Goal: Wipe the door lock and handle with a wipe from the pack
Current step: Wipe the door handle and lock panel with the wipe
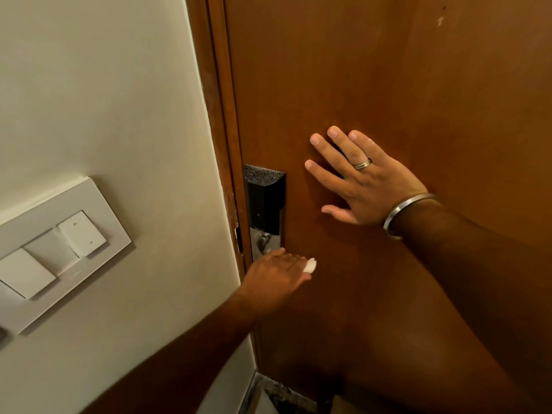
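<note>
White switch panel (56,249) on cream wall (104,100)

Single head view, close to the door (343,70), facing forward and down; lock (264,198) near centre, wall (98,94) at left edge

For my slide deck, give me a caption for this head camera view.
Left hand wipes below the door lock with a white wipe; right hand braces flat against the door.

Door (358,70) reddish-brown wood. Lock (264,198) black, speckled top, chrome lower plate. Wipe (310,265) white. Wall (104,100) cream, switch panel (53,252) white. Ring (363,164), bangle (400,210) silver.
</note>
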A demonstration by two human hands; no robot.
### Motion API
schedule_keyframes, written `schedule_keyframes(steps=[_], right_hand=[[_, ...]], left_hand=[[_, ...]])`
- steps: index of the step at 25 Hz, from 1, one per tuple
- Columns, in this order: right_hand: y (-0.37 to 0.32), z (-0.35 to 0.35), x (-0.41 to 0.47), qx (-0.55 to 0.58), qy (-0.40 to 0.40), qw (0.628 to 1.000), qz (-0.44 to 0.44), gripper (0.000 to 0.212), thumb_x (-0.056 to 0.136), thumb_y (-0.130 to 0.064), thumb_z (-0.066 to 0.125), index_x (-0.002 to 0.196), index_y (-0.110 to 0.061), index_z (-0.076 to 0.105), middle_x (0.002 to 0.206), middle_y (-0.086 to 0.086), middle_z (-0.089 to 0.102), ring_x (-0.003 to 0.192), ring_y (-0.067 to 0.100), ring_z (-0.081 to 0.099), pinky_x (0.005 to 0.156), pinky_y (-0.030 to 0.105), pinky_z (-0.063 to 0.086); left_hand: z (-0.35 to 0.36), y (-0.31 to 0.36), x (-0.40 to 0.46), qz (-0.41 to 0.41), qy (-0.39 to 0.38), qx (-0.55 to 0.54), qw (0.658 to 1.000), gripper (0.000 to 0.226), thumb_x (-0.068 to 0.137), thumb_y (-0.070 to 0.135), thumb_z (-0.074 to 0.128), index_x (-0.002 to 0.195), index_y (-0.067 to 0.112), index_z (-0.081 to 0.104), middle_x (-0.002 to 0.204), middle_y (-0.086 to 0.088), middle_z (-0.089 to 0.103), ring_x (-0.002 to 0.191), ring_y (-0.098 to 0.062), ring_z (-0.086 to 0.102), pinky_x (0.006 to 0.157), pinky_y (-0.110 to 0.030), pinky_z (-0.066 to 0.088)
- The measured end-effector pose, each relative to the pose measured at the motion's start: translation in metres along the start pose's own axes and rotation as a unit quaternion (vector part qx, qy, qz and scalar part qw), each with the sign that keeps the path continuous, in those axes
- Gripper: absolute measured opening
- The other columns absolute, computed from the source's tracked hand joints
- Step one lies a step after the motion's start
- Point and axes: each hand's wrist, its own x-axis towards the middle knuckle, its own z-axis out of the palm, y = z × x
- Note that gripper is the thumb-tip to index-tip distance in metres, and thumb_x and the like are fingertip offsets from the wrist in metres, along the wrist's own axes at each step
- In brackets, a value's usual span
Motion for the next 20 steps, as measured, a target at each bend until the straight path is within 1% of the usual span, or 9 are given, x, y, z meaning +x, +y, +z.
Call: schedule_keyframes(steps=[2, 4, 6, 8, 10, 13, 15, 18, 20], right_hand=[[0.000, 0.002, -0.001, -0.003, 0.005, 1.000, 0.003, 0.086, 0.093, -0.070, 0.022, 0.158, -0.014, 0.023, 0.165, 0.023, 0.014, 0.151, 0.042, 0.018, 0.123, 0.050, 0.012], [0.000, 0.004, -0.001, -0.002, 0.010, 1.000, 0.003, 0.086, 0.093, -0.070, 0.022, 0.158, -0.014, 0.023, 0.165, 0.023, 0.014, 0.151, 0.042, 0.018, 0.123, 0.050, 0.011], [0.000, 0.003, -0.001, 0.000, 0.008, 1.000, 0.003, 0.086, 0.093, -0.070, 0.022, 0.158, -0.013, 0.023, 0.164, 0.023, 0.014, 0.151, 0.042, 0.018, 0.123, 0.050, 0.011], [-0.001, 0.003, -0.001, -0.002, 0.008, 1.000, 0.002, 0.086, 0.093, -0.070, 0.023, 0.158, -0.014, 0.024, 0.164, 0.023, 0.015, 0.151, 0.042, 0.018, 0.123, 0.050, 0.011], [0.000, 0.003, 0.000, -0.003, 0.009, 1.000, 0.005, 0.086, 0.093, -0.069, 0.024, 0.158, -0.014, 0.024, 0.164, 0.023, 0.015, 0.151, 0.042, 0.018, 0.123, 0.050, 0.012], [-0.001, 0.001, -0.001, 0.002, 0.013, 1.000, 0.007, 0.085, 0.093, -0.069, 0.026, 0.157, -0.014, 0.027, 0.164, 0.023, 0.018, 0.151, 0.042, 0.020, 0.123, 0.050, 0.015], [0.000, 0.001, 0.000, 0.003, 0.015, 1.000, 0.007, 0.085, 0.092, -0.069, 0.026, 0.157, -0.014, 0.028, 0.164, 0.023, 0.020, 0.150, 0.042, 0.022, 0.122, 0.049, 0.017], [0.000, 0.000, -0.001, -0.003, 0.009, 1.000, 0.001, 0.085, 0.093, -0.070, 0.023, 0.157, -0.014, 0.027, 0.164, 0.023, 0.019, 0.151, 0.042, 0.021, 0.123, 0.049, 0.020], [0.001, 0.000, -0.001, -0.006, 0.005, 1.000, -0.002, 0.086, 0.093, -0.070, 0.021, 0.157, -0.014, 0.026, 0.164, 0.023, 0.019, 0.150, 0.042, 0.021, 0.123, 0.050, 0.018]], left_hand=[[-0.012, -0.035, -0.017, -0.001, 0.004, 0.058, 0.998, 0.042, 0.091, 0.042, 0.054, 0.119, 0.011, 0.059, 0.117, -0.016, 0.066, 0.105, -0.032, 0.061, 0.093, -0.049, 0.049], [-0.025, -0.063, -0.022, -0.013, -0.041, 0.097, 0.994, 0.044, 0.091, 0.044, 0.052, 0.124, 0.015, 0.056, 0.122, -0.019, 0.061, 0.106, -0.035, 0.057, 0.089, -0.050, 0.046], [-0.035, -0.075, -0.019, -0.007, -0.091, 0.093, 0.991, 0.048, 0.089, 0.041, 0.059, 0.129, 0.015, 0.054, 0.124, -0.018, 0.059, 0.107, -0.034, 0.056, 0.088, -0.049, 0.046], [-0.037, -0.070, -0.015, 0.030, -0.073, 0.071, 0.994, 0.050, 0.082, 0.033, 0.072, 0.124, 0.011, 0.058, 0.119, -0.017, 0.064, 0.104, -0.032, 0.060, 0.087, -0.047, 0.048], [-0.028, -0.049, -0.010, 0.083, -0.036, 0.034, 0.995, 0.044, 0.076, 0.024, 0.079, 0.115, 0.008, 0.063, 0.106, -0.013, 0.071, 0.094, -0.029, 0.066, 0.083, -0.043, 0.051], [-0.017, -0.019, 0.001, 0.063, -0.096, -0.002, 0.993, 0.038, 0.084, 0.021, 0.070, 0.119, 0.011, 0.058, 0.110, -0.011, 0.069, 0.099, -0.026, 0.063, 0.089, -0.042, 0.046], [-0.024, -0.036, 0.001, 0.066, -0.105, 0.010, 0.992, 0.034, 0.087, 0.023, 0.068, 0.118, 0.015, 0.058, 0.113, -0.008, 0.068, 0.104, -0.024, 0.061, 0.093, -0.041, 0.044], [-0.041, -0.070, -0.006, 0.085, -0.087, 0.036, 0.992, 0.035, 0.078, 0.018, 0.077, 0.110, 0.013, 0.065, 0.108, -0.009, 0.070, 0.103, -0.027, 0.062, 0.089, -0.043, 0.050], [-0.042, -0.070, -0.002, 0.090, -0.112, 0.050, 0.988, 0.034, 0.073, 0.019, 0.080, 0.104, 0.012, 0.068, 0.102, -0.010, 0.072, 0.097, -0.028, 0.065, 0.088, -0.043, 0.051]])
